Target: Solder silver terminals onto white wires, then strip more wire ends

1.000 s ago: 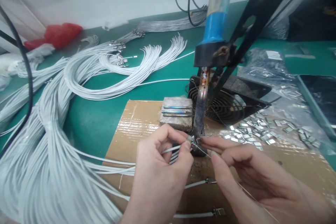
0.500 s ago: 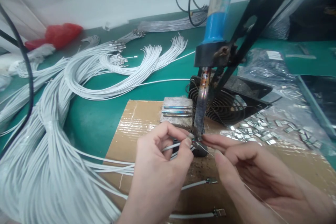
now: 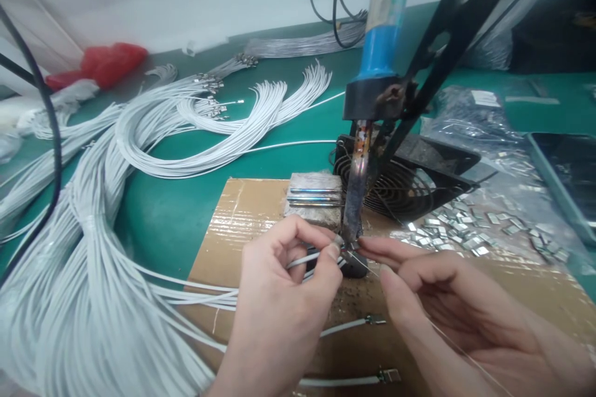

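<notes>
My left hand (image 3: 288,298) pinches the end of a white cable (image 3: 305,259) between thumb and index finger, just below the tip of the soldering iron (image 3: 356,198). My right hand (image 3: 447,304) is closed around a thin solder wire (image 3: 459,350), which runs across its palm toward the iron tip. Its index fingertip is at a small metal part by the tip; the exact contact is hidden. Two cables with connectors, one upper (image 3: 375,319) and one lower (image 3: 388,376), lie on the cardboard (image 3: 237,211) below the hands.
Large bundles of white cables (image 3: 93,211) fill the left side. A metal block (image 3: 316,183) stands behind my left hand, with a black fan (image 3: 400,186) beside it. Loose metal connectors (image 3: 465,229), plastic bags (image 3: 479,118) and a dark, phone-like device (image 3: 568,167) lie at the right.
</notes>
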Demonstrator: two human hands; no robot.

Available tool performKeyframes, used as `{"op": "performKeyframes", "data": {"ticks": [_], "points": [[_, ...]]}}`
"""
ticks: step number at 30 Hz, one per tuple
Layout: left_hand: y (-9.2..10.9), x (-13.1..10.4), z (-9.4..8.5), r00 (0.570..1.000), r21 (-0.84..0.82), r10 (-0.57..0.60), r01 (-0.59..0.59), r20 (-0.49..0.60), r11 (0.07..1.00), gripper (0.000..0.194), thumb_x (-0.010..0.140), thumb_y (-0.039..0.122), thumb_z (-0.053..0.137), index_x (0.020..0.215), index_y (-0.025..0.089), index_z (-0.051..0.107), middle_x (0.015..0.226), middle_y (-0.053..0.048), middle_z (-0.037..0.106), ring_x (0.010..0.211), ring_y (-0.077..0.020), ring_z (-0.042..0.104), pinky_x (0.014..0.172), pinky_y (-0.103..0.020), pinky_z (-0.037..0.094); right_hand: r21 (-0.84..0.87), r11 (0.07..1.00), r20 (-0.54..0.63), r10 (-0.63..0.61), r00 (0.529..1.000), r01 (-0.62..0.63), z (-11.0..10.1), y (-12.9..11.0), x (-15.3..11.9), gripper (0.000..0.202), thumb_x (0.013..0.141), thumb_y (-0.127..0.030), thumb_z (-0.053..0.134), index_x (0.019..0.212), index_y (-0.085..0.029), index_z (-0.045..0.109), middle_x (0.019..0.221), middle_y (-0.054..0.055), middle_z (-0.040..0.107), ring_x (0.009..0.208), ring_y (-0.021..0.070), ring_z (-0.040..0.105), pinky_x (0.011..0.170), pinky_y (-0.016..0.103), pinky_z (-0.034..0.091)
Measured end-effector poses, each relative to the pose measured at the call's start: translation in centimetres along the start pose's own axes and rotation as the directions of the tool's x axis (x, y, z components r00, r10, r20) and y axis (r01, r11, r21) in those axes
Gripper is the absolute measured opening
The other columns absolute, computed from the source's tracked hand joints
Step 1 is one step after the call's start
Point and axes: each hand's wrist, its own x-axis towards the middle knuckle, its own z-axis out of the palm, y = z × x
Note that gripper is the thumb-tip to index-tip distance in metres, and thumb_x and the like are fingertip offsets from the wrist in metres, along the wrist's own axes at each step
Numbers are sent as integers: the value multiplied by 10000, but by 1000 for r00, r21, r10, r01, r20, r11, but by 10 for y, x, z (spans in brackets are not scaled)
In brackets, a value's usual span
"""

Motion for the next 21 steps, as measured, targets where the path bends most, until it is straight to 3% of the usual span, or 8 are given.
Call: {"op": "performKeyframes", "data": {"ticks": [5,11,21], "points": [[1,1,0,1000,-23,-4,4,0,1000,118,712,222,713,658,154,634,710,-19,706,612,-106,596,539,-157,445,20,999,-11,-27,1000,27,2,0,1,184,814,-326,752,674,-266,647,977,-28,808,789,131,784,827,127,578],[1,-1,1,1000,-23,-16,16,-18,1000,110,693,218,716,650,150,641,688,-16,698,592,-102,596,532,-151,459,35,999,-9,35,999,-34,1,-2,0,225,816,-368,752,656,-260,637,990,-17,809,821,145,785,848,144,577],[1,1,2,1000,-39,-14,15,7,999,108,711,179,726,657,147,639,711,-14,715,634,-103,632,573,-141,489,59,998,0,-15,1000,15,1,0,3,192,809,-311,752,660,-272,637,948,-57,803,785,124,773,841,136,574]]}}
